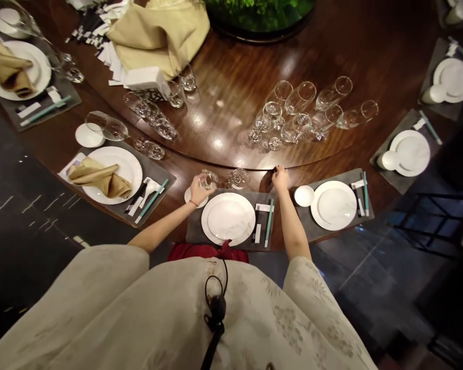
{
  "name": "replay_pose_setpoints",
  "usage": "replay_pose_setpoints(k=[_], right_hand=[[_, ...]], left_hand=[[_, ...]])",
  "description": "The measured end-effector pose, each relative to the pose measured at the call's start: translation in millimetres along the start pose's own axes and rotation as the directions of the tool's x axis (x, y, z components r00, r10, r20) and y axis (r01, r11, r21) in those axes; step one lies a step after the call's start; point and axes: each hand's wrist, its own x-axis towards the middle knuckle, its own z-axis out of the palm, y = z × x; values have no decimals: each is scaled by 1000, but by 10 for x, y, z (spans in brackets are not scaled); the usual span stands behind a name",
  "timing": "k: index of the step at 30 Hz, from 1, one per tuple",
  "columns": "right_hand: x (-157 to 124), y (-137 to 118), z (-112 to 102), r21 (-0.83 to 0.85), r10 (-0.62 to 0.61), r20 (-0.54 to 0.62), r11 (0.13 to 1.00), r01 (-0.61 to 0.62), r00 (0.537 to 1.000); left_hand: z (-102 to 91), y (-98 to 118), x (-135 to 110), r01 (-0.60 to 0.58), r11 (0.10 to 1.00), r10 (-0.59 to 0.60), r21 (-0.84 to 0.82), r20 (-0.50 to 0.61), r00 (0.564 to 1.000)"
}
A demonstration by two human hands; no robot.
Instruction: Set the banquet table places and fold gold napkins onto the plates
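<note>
My left hand [200, 190] is closed around a small clear glass [208, 180], above a small white bowl [192, 197] that it partly hides. Another clear glass [239, 178] stands just right of it, behind a white plate [228, 218] stacked on a larger one. My right hand [280, 178] has its fingers curled at the rim of the wooden turntable [224, 128]; the fingertips are small and partly hidden. Several stemmed and small glasses [301, 97] stand together on the turntable beyond that hand.
Place settings ring the table, with a folded napkin [100, 177] on the left plate and teal chopsticks [269, 222] beside the middle one. A gold cloth [162, 36], a tissue holder [144, 82] and green foliage [260, 15] are at the back. A red chair [185, 252] stands against me.
</note>
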Motion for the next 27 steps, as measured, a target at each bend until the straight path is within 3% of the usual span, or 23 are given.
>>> replay_pose_setpoints(k=[2, 4, 6, 8, 9, 13, 16, 19, 22, 24, 27], right_hand=[[77, -108, -70, -37, 90, 32, 995, -89, 995], [164, -232, -125, -60, 213, 48, 976, -210, 976], [255, -324, -168, -68, 295, 66, 954, -291, 953], [338, -351, -205, -76, 333, 90, 942, -327, 938], [375, -338, -224, -86, 346, 97, 937, -339, 933], [488, -160, -297, -111, 386, 108, 921, -374, 916], [557, 29, -337, -116, 401, 96, 913, -390, 911], [624, 240, -361, -124, 403, 75, 911, -393, 912], [687, 487, -399, -138, 396, 56, 912, -386, 916], [730, 659, -446, -136, 387, 22, 915, -381, 922], [791, 839, -537, -127, 348, -25, 929, -348, 937]], left_hand=[[135, 56, -436, -163, 986, 164, -21, 151, 975], [354, 184, -606, -302, 951, 308, -74, 351, 884], [667, 360, -541, -378, 916, 395, -136, 481, 783], [1034, 534, -345, -389, 907, 415, -164, 513, 751], [1218, 605, -235, -368, 917, 395, -156, 503, 769], [1813, 723, 90, -168, 984, 178, -59, 351, 919], [2076, 704, 178, -70, 997, 78, -41, 238, 968], [2213, 720, 189, -31, 998, 40, -53, 195, 980], [2206, 810, 111, 43, 996, -26, -74, 221, 975], [2082, 877, -26, 48, 995, -23, -84, 272, 962], [1686, 923, -362, -54, 989, 103, -136, 389, 915]])
